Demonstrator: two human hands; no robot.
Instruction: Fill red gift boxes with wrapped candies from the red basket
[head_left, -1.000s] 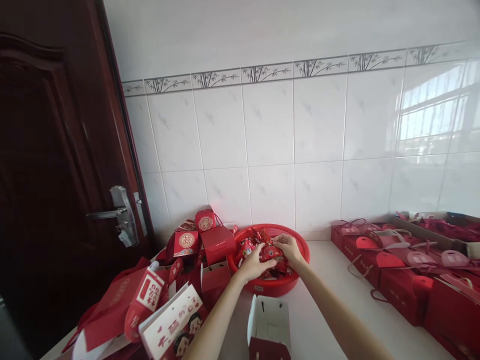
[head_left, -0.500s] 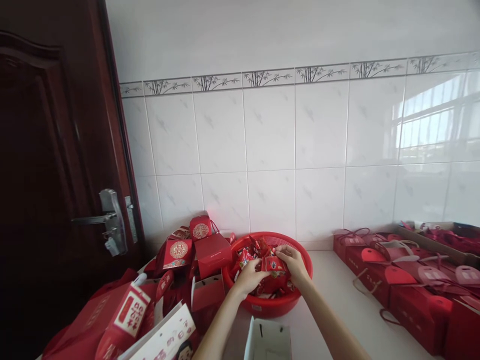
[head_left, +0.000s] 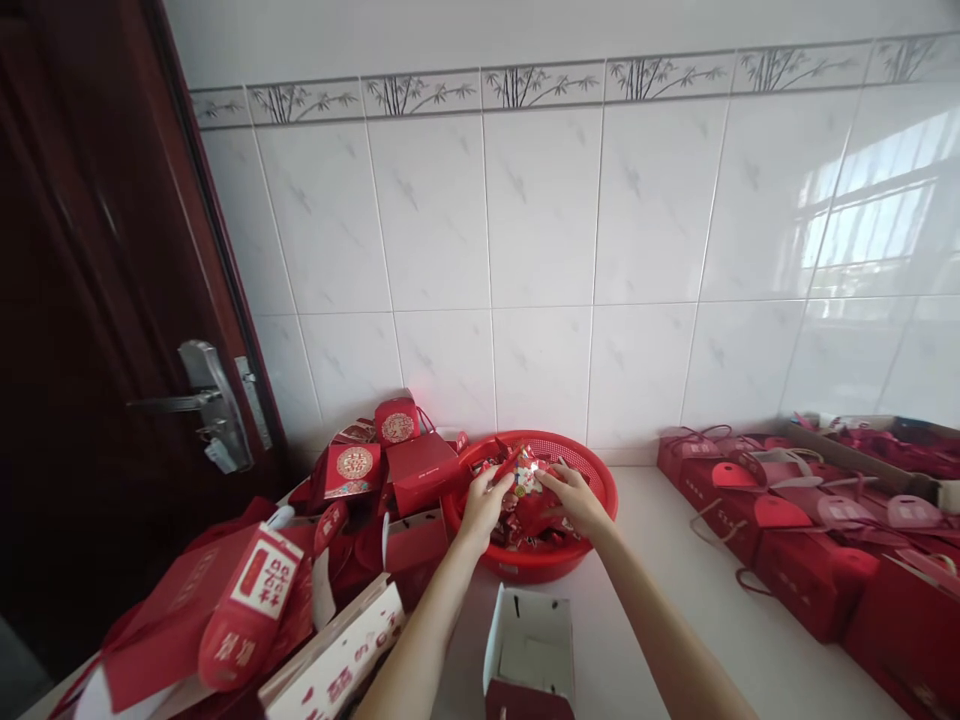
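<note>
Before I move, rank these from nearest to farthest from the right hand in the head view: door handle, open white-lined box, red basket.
From the right hand:
1. Red basket, directly at the hand.
2. Open white-lined box, in front of the basket, on the camera's side.
3. Door handle, far off to the left.

The glossy packet (head_left: 527,475) is red, with a patch of white and yellow print that catches the light. It is held above the other wrapped packets (head_left: 517,534), near the middle of the basket, its printed face partly turned to view; its lower side is hard to make out. The others lie in a loose, jumbled heap, mostly red and shiny, inside the round red basket (head_left: 529,570), which has perforated sides and sits upright on the worktop (head_left: 651,510).
</note>
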